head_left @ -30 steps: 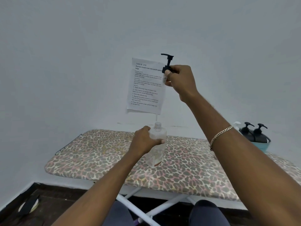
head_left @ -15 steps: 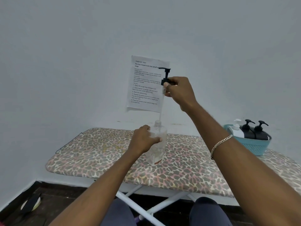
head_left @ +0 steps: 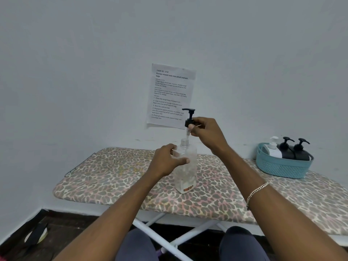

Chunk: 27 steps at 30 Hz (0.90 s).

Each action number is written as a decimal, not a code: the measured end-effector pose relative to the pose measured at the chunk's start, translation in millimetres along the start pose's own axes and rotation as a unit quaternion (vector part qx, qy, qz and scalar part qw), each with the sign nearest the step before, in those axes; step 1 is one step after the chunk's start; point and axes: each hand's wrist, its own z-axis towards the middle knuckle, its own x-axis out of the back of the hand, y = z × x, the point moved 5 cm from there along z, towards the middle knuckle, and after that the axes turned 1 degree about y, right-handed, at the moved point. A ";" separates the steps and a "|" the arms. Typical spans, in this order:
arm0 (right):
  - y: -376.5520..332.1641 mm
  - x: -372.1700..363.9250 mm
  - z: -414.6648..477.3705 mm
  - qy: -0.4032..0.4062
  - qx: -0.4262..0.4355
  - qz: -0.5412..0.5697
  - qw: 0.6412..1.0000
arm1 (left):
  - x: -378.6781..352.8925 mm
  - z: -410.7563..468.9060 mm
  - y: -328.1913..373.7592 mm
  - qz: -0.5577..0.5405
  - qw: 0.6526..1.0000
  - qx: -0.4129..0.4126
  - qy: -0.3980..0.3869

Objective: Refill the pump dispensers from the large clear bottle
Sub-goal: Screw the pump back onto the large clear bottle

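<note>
Holding the clear bottle (head_left: pixel 185 166) on the board (head_left: pixel 116 178), the left hand (head_left: pixel 166 161) grips it. The right hand (head_left: pixel 205 132) pinches the black pump (head_left: pixel 189 117) above its neck. Basket (head_left: pixel 282 166) dispensers look untouched.

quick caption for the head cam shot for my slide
Left hand steadies a clear bottle on a leopard-print board while right hand holds its black pump above the neck.
</note>
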 end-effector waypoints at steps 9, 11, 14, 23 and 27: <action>8.7 7.8 -14.6 -0.013 0.004 -0.005 1.000 | -5.2 2.2 6.4 0.004 1.000 -0.017 -0.014; 9.9 8.6 -17.1 -0.016 0.008 -0.013 1.000 | -7.1 2.5 5.2 0.010 1.000 -0.018 -0.014; 12.0 6.3 -21.1 -0.026 0.015 -0.029 0.999 | -8.2 2.0 5.4 0.008 1.000 -0.019 -0.012; 27.7 0.6 -30.4 -0.043 -0.015 -0.028 0.999 | -4.6 5.1 12.2 -0.005 0.999 -0.032 -0.011; 32.5 1.6 -32.9 -0.039 -0.021 -0.030 0.999 | -5.9 5.0 11.8 -0.003 0.999 -0.034 -0.014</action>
